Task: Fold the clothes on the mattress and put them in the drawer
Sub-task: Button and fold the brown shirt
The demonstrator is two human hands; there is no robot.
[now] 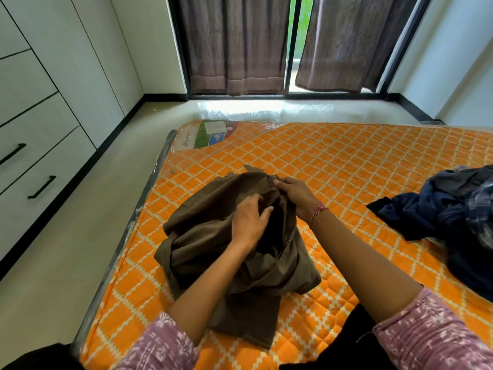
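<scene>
A: What does the garment look like?

B: It's a crumpled olive-brown woven cloth garment (pixel 213 236), bunched in loose folds with a dark hollow at its middle and 1 flat flap trailing toward the person. It lies on the orange quilted mattress with a cream diamond pattern (pixel 333 161), near its left edge.

A: And the hands?

B: The left hand (pixel 248 222) lies on top of the brown cloth, its fingers (pixel 253 201) curled into a fold and pinching it. The right hand (pixel 296 196), with a pink thread band at the wrist, grips the far edge of the garment, fingers clamped on the fabric.

A: Anything else to fold?

B: A heap of dark navy and checked clothes (pixel 453 217) sits on the mattress to the right, well apart. The white drawer fronts with 2 black bar handles (pixel 40 166) stand left, across the floor.
</scene>
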